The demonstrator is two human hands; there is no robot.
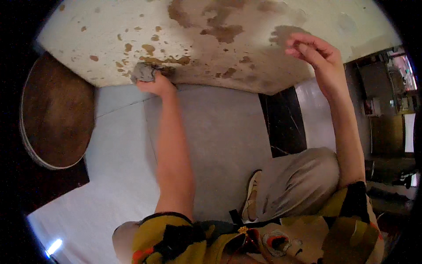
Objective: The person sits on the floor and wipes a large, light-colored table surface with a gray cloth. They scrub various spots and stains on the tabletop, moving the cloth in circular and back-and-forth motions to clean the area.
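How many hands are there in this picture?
2: the left hand, gripping a crumpled grey wad low by the stained pale surface; and the right hand, raised at upper right, fingers curled.

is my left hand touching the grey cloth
Touching: the head view shows the left hand directly against the grey cloth, gripping its lower part with no gap.

dim and grainy overall, paler across the stained wall, shadowed beside the right fingers, glaring white at lower left, motion-blurred along the left forearm, bent and blackened toward the rim
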